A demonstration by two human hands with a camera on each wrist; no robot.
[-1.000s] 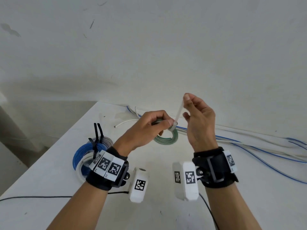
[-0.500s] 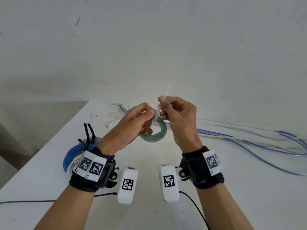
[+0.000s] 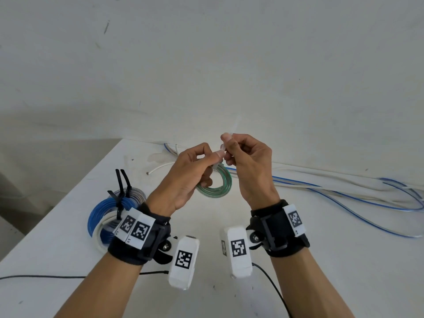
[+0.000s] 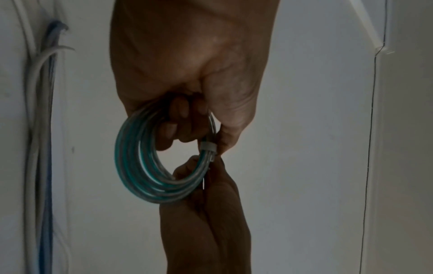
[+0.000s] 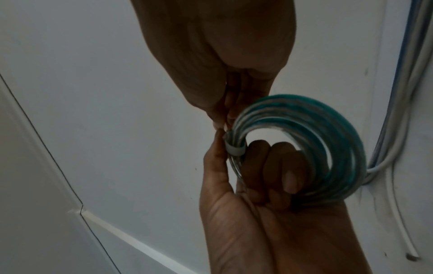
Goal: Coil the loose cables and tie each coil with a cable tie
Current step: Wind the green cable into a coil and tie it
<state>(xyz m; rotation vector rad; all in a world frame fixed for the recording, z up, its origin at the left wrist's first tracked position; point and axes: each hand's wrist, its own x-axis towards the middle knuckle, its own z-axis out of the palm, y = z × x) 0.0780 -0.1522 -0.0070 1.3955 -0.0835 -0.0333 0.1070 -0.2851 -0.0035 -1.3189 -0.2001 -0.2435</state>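
My left hand [image 3: 185, 177] holds the green coil [image 3: 218, 188] up off the surface [image 3: 321, 260], fingers curled through its middle and the thumb pressing beside the white cable tie [image 5: 234, 147] that already wraps one side of the bundle. My right hand [image 3: 247, 166] pinches the tie's free tail [image 3: 234, 127] between thumb and fingertips, just above the tie's head. I judge this coil is wound and its tie threaded, so what is left here is to draw the tail tight; whether it has fully cinched I cannot tell, though in the right wrist view the band sits close round the strands

To my left, near the surface edge, lies a stack of finished coils [image 3: 110, 212], blue and clear and white, with black ties [image 3: 122, 187] standing up from them. Those look done. To my right and along the wall, long loose cables [image 3: 344, 191], blue and white, lie stretched out uncoiled, so I reckon a fair share of the work remains after this one
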